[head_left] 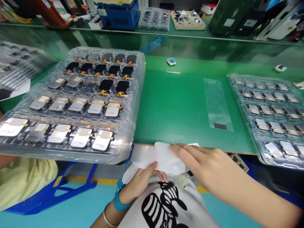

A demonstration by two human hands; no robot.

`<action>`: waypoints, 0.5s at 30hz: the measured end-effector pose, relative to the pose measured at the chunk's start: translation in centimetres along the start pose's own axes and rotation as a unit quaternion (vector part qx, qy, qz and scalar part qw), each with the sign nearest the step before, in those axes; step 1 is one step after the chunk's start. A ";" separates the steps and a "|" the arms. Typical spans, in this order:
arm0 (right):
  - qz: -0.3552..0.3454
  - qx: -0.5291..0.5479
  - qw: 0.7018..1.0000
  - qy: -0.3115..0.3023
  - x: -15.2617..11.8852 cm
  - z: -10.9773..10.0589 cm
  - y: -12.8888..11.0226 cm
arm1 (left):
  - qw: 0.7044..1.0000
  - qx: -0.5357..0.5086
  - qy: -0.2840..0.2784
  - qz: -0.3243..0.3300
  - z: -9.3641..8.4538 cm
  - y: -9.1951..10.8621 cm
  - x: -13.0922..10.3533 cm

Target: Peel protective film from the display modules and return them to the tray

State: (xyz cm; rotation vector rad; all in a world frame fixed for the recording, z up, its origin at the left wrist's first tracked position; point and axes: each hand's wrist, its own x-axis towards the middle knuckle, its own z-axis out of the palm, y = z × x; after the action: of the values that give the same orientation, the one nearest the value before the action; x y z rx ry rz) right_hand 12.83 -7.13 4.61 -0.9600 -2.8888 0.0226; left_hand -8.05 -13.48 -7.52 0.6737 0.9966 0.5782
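Near the table's front edge, my left hand [144, 180] wears a blue wrist strap and pinches a white translucent sheet [166, 158] between thumb and fingers. My right hand [197, 158] reaches in from the right, its fingertips closed at the upper edge of the same sheet. The sheet is bent over, its left part lying flat and shiny. On the green mat [175, 107] beyond my hands lies a clear plastic strip [217, 104] with a dark rectangle at its near end.
Stacked clear trays [125, 126] of small screen parts stand at the left, and another tray [263, 139] at the right. A small watch-like piece [171, 61] lies at the back. Behind is a shelf [152, 32] with boxes. A person's yellow sleeve [30, 180] shows at lower left.
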 end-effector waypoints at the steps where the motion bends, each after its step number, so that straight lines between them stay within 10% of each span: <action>1: 0.022 0.022 0.999 0.005 0.0 -0.2 0.2 | 1.000 0.000 -0.004 -0.005 0.0 0.1 0.0; 7: 0.254 0.273 0.924 0.086 0.0 -0.9 3.5 | 0.999 0.022 -0.011 -0.026 -0.2 0.2 -0.2; 15: 0.516 0.480 0.673 0.225 1.5 1.6 5.3 | 0.999 -0.028 0.038 -0.009 -1.8 -2.0 -1.3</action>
State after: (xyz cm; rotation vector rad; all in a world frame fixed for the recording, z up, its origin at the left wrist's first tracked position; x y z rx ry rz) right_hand 14.64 -1.91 2.87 -1.7237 -1.1694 1.0504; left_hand -9.93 -15.29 -8.92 0.5951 1.0525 0.6175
